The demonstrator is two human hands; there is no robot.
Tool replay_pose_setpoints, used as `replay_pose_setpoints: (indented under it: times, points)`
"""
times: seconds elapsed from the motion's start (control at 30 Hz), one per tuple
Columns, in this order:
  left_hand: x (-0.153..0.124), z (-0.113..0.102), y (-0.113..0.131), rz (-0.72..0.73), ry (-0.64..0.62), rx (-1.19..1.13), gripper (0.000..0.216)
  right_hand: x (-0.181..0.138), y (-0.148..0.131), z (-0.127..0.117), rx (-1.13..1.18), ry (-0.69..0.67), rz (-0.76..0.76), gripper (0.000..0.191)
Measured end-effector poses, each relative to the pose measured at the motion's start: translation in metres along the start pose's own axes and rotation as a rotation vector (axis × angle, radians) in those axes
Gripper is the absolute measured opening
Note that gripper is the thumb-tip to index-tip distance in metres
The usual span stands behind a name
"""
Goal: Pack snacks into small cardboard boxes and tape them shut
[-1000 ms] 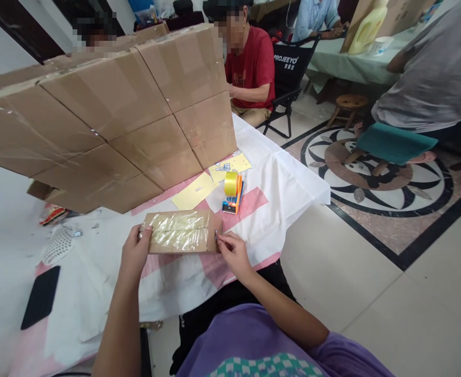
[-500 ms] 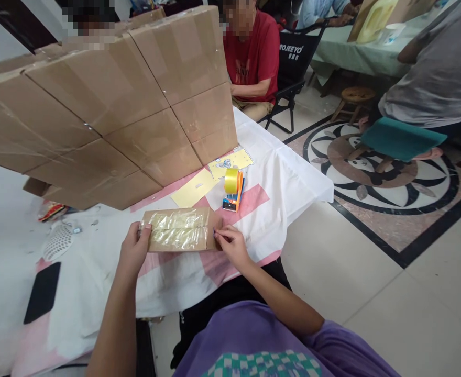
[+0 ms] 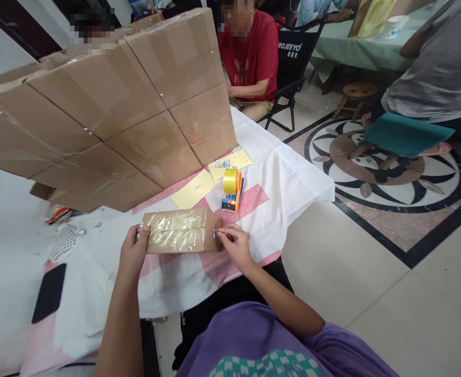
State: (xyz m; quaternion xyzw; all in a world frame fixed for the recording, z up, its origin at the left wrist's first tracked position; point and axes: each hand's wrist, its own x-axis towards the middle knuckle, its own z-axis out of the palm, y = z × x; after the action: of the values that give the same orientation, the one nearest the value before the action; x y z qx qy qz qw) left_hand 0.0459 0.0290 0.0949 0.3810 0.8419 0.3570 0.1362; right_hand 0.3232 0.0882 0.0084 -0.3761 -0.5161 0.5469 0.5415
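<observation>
A small cardboard box point(image 3: 175, 230), its top covered with shiny clear tape, lies in front of me at the table's near edge. My left hand point(image 3: 134, 246) grips its left end, thumb on top. At the right end, my right hand point(image 3: 235, 243) has thumb and forefinger pinched close to a small blue-and-white sticker point(image 3: 215, 233) on the box's end face. Whether anything is between those fingertips is too small to tell. Just beyond the box stands a tape dispenser point(image 3: 232, 189) with a yellowish roll.
Stacked cardboard boxes point(image 3: 136, 110) form a wall across the table's far left. Yellow sheets point(image 3: 194, 189) lie at its foot. A dark phone-like slab point(image 3: 50, 293) rests at left on the white-and-pink cloth point(image 3: 167, 288). A person in red point(image 3: 254, 63) sits opposite.
My right fingertips have drawn slightly off the box's end face, and the small sticker now shows there. The box has turned a little; my left hand keeps its grip.
</observation>
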Motion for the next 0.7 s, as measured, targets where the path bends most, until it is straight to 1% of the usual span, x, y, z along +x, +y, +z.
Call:
replay_pose_setpoints:
  times: [0.33, 0.47, 0.7]
  points:
    - [0.002, 0.0, -0.003, 0.005, -0.009, -0.004, 0.036, -0.001, 0.009, 0.005, 0.013, -0.052, 0.007, 0.011]
    - [0.003, 0.0, -0.002, 0.0, -0.008, -0.004, 0.034, 0.003, 0.012, 0.003, -0.009, -0.092, 0.006, 0.01]
    - [0.002, 0.001, 0.0, -0.008, -0.003, -0.038, 0.04, 0.007, 0.004, -0.001, 0.022, -0.041, 0.001, 0.01]
